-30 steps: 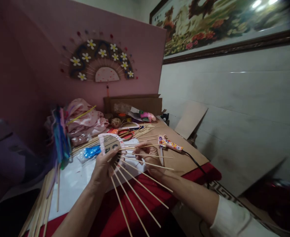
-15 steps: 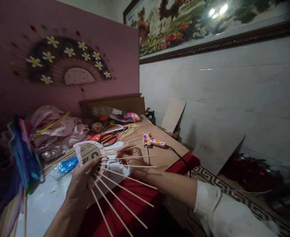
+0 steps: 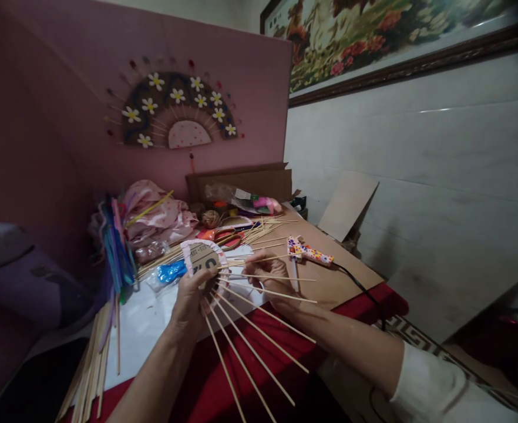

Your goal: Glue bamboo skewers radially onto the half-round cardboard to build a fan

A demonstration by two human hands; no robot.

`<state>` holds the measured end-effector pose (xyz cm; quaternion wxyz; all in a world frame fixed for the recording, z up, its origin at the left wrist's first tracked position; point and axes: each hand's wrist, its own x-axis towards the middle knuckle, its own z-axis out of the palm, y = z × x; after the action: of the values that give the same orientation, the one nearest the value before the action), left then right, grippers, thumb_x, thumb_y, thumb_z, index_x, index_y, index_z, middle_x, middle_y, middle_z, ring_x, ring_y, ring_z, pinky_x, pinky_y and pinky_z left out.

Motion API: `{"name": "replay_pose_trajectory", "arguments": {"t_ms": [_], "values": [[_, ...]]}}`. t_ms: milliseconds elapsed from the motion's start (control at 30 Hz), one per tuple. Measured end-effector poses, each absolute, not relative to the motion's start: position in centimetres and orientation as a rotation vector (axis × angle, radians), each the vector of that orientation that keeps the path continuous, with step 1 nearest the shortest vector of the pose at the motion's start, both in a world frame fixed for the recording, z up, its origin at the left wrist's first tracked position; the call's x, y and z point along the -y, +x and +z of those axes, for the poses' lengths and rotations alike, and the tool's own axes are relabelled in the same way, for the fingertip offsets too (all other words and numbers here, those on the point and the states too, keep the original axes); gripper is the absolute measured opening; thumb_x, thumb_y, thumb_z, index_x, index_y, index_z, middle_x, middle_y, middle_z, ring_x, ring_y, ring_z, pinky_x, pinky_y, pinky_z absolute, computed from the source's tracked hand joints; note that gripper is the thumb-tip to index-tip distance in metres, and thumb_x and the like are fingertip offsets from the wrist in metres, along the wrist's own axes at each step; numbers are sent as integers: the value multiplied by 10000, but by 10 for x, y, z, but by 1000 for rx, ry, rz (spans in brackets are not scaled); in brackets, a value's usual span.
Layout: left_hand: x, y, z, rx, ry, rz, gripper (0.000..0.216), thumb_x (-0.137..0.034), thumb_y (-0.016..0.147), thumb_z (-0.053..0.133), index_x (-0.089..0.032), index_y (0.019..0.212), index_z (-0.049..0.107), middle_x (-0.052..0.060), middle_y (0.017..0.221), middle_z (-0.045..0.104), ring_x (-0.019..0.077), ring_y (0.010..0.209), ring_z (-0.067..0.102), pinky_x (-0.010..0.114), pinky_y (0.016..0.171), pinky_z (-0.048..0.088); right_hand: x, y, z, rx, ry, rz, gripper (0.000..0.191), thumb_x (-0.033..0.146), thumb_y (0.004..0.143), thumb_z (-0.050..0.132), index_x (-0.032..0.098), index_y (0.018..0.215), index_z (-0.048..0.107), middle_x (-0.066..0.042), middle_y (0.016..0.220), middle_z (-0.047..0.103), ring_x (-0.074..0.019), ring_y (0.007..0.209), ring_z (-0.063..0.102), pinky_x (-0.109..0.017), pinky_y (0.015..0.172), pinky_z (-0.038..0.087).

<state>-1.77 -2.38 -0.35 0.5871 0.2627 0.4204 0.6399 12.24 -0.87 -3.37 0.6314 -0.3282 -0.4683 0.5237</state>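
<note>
My left hand (image 3: 195, 294) is closed on a half-round cardboard piece (image 3: 201, 258) edged with pink cloth, its thumb over the face. Several thin wooden sticks (image 3: 259, 317) fan out from this piece to the right and down. My right hand (image 3: 270, 273) pinches one stick (image 3: 259, 260) at the upper end of the fan, close to the cardboard rim. Whether that stick touches the cardboard is hard to tell. Just beyond my right hand lies a flower-patterned glue gun (image 3: 309, 251) with a black cord.
Scissors (image 3: 228, 238), loose sticks (image 3: 270, 229), a twine ball (image 3: 210, 218) and pink cloth (image 3: 162, 214) lie behind. Blue and purple fuzzy stems (image 3: 113, 252) stand left, above more sticks (image 3: 87, 364). A finished flowered fan (image 3: 177, 100) hangs on the pink panel.
The whole view has shifted, so everything appears farther right. Both hands keep about the same hold on the cardboard piece and the stick.
</note>
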Motion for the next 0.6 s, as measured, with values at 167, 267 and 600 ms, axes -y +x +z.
{"name": "replay_pose_trajectory", "arguments": {"t_ms": [167,267,600], "values": [[23,-19,-7,-981,612,1496,322,-80,543,627,-121,861,598,8,620,620,119,462,560,219,407,480,16,123,-36,1038,-733,1222,240,319,820,552,199,1023,598,-45,862,626,-155,685,577,-316,618,484],[23,-18,-7,-992,621,1503,293,-83,547,618,-117,838,600,19,618,628,122,462,564,216,407,478,14,122,-34,1037,-712,1230,258,306,877,495,168,1089,546,-74,1059,578,-164,863,582,-346,736,501],[22,-16,3,-1033,546,1465,240,-41,565,567,-103,795,587,28,585,621,130,441,575,228,421,506,6,127,-29,991,-632,1330,188,235,633,705,190,799,628,34,576,593,-62,451,458,-188,432,322]]}}
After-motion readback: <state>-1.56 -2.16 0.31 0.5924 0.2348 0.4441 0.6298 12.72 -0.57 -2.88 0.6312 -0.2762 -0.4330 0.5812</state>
